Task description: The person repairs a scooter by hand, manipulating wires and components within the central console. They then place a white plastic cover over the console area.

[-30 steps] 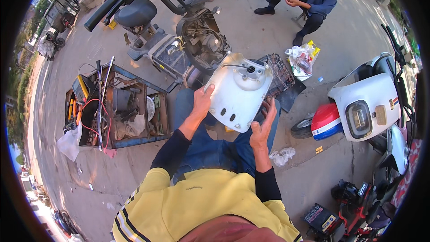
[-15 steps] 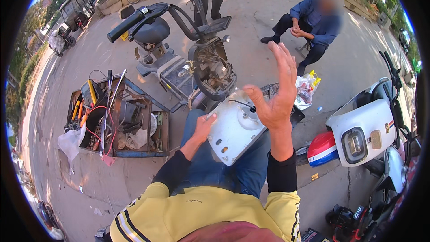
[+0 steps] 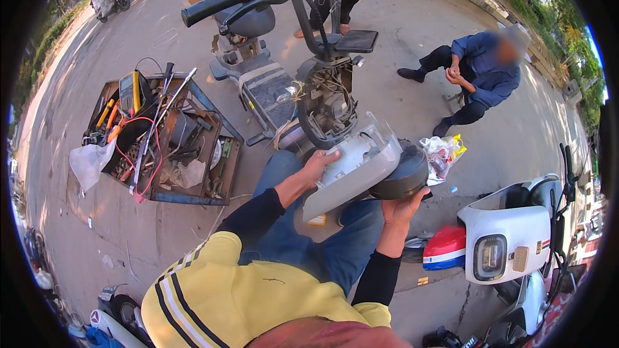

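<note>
My left hand (image 3: 316,169) grips the near left edge of a white-grey plastic scooter panel (image 3: 358,180), its thumb over the rim. The panel is tilted above my lap, and its hollow inner side shows to the left. Against its right side sits a rounded black housing (image 3: 406,173). My right hand (image 3: 403,207) holds this housing from below, palm turned up and fingers curled under it. Whether the housing is fixed to the panel I cannot tell. Just beyond stands a stripped scooter (image 3: 325,100), its front open and wires showing.
To the left lies an open toolbox (image 3: 193,202) with a yellow multimeter (image 3: 129,93), cables and hand tools. A white scooter (image 3: 509,238) stands at right beside a red, white and blue rounded piece (image 3: 445,249). A seated person (image 3: 483,67) and a plastic bag (image 3: 443,156) are farther off.
The panel has been tipped over so its inner side shows. My right hand, raised and open before, has come down and now holds the black housing. The view has shifted.
</note>
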Tool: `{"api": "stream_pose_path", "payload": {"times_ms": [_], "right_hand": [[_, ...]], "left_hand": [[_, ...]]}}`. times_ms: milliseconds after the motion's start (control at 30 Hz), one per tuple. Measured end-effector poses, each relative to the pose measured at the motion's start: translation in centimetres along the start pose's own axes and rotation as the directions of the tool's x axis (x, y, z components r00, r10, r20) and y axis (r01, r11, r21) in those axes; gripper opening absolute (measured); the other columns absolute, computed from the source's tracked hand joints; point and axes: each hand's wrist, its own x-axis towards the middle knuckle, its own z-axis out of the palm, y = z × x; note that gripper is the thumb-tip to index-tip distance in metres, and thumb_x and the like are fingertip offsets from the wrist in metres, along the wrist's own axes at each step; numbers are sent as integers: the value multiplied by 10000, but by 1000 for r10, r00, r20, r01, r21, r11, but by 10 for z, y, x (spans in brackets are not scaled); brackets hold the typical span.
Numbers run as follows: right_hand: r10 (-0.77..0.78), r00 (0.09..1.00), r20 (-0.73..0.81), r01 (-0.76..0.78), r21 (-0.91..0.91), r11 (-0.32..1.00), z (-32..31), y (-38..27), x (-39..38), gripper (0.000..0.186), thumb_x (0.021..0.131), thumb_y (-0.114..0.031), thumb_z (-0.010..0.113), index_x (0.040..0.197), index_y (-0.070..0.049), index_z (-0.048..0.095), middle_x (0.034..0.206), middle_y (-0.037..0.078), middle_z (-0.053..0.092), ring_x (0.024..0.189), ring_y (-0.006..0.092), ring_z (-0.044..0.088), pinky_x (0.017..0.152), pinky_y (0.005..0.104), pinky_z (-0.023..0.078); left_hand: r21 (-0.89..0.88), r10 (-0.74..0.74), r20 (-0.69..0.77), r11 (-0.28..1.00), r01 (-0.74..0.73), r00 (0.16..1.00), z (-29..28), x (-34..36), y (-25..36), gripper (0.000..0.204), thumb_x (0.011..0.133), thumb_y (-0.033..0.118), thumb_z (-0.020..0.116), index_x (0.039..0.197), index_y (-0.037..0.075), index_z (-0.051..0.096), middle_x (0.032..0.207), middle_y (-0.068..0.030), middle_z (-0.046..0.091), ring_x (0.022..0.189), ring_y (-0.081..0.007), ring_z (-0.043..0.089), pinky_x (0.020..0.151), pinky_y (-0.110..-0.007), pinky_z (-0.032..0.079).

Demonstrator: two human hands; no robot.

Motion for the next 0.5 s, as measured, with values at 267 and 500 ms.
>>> {"api": "stream_pose_path", "payload": {"times_ms": [267,500], "right_hand": [[-137,978,155,165,-181,970,23,-4,1,1005,903,-646,792,1633,-61,424,1605,120,535,1479,320,510,1254,534,394],[-198,977,75,206,-122,971,65,-10,32,845,932,-452,748,1597,-28,446,1549,157,564,1449,324,535,1209,515,449]], "left_hand": [[114,51,134,991,-66,990,5,34,3,405,1087,379,693,1256,13,727,1027,-42,777,860,-101,732,775,-303,598],[260,172,55,949,-180,984,11,48,20,458,1110,404,641,1343,11,670,1127,-46,720,972,-104,642,852,-307,534]]}}
